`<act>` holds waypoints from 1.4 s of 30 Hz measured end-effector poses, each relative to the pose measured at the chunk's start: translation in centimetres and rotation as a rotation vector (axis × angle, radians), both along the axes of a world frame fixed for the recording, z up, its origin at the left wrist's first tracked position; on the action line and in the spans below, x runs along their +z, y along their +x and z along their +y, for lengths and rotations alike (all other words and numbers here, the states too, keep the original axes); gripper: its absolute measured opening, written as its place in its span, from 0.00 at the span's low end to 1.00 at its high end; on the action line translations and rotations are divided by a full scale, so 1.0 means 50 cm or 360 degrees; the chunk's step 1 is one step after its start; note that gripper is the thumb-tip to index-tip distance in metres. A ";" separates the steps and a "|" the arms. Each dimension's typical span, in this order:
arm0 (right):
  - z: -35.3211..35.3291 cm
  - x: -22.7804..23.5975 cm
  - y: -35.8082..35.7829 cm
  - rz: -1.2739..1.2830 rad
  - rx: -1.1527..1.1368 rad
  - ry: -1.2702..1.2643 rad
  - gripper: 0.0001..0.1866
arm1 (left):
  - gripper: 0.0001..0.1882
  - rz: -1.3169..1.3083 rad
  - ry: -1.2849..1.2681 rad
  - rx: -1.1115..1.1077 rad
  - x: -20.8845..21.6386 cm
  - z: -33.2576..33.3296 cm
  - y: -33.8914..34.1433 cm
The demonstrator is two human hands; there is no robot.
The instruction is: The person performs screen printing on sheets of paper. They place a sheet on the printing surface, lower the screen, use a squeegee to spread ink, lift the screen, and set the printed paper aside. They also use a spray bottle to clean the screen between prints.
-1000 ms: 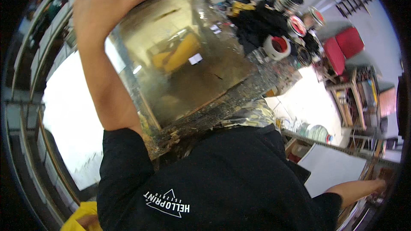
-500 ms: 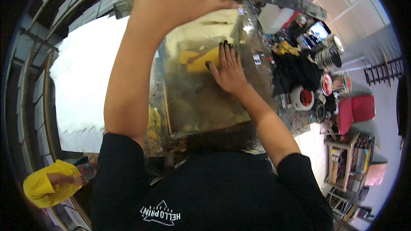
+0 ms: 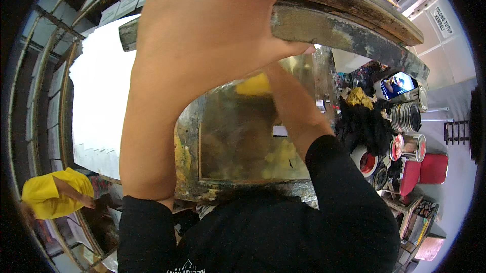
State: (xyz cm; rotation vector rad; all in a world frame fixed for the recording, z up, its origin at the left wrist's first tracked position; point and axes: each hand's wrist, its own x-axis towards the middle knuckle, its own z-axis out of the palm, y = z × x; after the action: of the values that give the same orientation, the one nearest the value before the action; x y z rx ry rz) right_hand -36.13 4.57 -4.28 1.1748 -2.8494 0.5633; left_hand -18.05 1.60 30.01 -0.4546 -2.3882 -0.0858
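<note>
Wood bar (image 3: 344,32): crosses above the far side of the glassy panel (image 3: 238,136), apparently held up to leave room for an arm beneath.
Left hand (image 3: 217,25): at the panel's far side, seemingly grasping the bar, thumb along its lower edge, other fingers largely out of view; the grip probably steadies the wood.
Right hand: hidden behind the left one; its forearm (image 3: 298,108) reaches over the panel, but whether it is clenched or released, I cannot tell.
Yellow patch (image 3: 254,85): within the panel's outline, perhaps only a reflection.
Stained table (image 3: 188,139): borders the panel's left edge.
White sheets (image 3: 98,106): left of the panel, edges stepped, perhaps so each lifts singly.
Black cloth (image 3: 359,126), red-smeared tub (image 3: 358,156), tins (image 3: 403,116): grouped right of the panel, likely for easy reach.
Lit screen (image 3: 397,85): beyond the cloth, right of the panel.
Yellow-shirted person (image 3: 48,194): well left of the panel.
</note>
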 end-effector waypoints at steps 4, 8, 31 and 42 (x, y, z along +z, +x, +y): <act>0.026 0.039 0.246 -0.0069 0.1003 0.0109 0.44 | 0.34 0.0080 -0.0002 0.0042 -0.018 -0.024 0.013; 0.204 0.018 0.102 -0.0038 0.0688 0.0160 0.42 | 0.34 0.0152 -0.0006 0.0019 -0.021 -0.026 0.021; 0.307 0.014 0.086 0.0300 0.0600 0.0084 0.43 | 0.35 0.0203 0.0010 -0.0111 -0.015 -0.036 -0.019; -0.029 0.015 0.001 0.0103 0.0338 -0.0547 0.47 | 0.38 0.0277 -0.0070 -0.0131 0.018 -0.016 -0.017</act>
State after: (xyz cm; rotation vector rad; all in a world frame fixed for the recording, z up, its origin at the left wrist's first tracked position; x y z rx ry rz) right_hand -36.08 3.14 -3.53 1.4016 -2.4550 0.9569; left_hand -18.90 0.79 30.92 -0.5581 -2.2044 -0.0297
